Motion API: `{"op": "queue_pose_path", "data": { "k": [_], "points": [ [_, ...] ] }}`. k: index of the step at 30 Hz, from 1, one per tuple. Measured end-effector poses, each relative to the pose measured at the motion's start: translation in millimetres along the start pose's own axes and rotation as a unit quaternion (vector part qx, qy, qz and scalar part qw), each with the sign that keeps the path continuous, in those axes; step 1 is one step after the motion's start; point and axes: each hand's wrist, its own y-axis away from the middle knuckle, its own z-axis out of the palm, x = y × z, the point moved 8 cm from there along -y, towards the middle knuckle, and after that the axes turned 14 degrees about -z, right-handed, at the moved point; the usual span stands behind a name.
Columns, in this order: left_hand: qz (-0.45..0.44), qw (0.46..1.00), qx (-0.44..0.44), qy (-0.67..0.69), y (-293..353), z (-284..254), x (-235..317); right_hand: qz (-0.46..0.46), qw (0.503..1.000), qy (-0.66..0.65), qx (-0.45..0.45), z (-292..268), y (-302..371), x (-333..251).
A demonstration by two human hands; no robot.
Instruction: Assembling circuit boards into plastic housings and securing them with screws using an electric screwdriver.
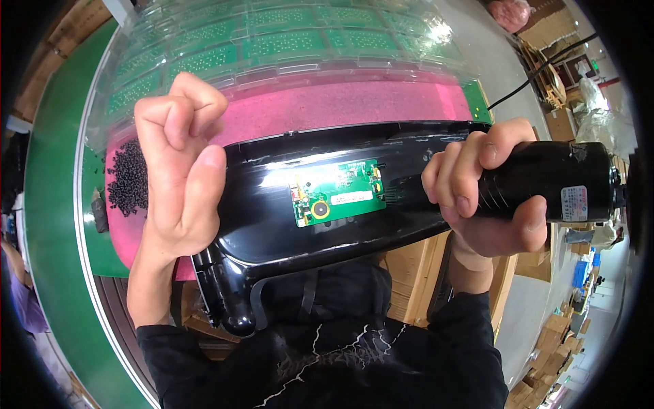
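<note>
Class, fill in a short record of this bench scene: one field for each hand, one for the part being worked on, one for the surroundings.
Left hand: left hand steadies the glossy black plastic housing
Right hand: right hand grips a black cylindrical power tool
Part: small green circuit board sits in the housing
Surroundings: pink foam mat, pile of small black screws, clear plastic trays of green boards

A small white rectangular label with red and blue print [574, 202] sits on the black cylindrical tool [552, 178], a white strip label [353, 198] lies across the green circuit board [338, 191], and brown cardboard boxes [545, 341] stand at lower right.
</note>
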Motion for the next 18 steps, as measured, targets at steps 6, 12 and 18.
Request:
{"op": "queue_pose_path", "data": {
  "k": [6, 12, 18],
  "points": [
    [0.024, 0.965, -0.035, -0.258, -11, 20, 4, 0.018, 1.0, -0.008, 0.003, 5, 0, 4],
    [-0.031, 0.935, -0.051, -0.349, -11, 20, -5, 0.073, 0.996, 0.037, -0.036, 15, 1, 9],
    [-0.089, 0.901, -0.123, -0.406, -4, 26, -23, 0.089, 0.994, -0.067, 0.017, 3, -9, 16]
  ]
}}
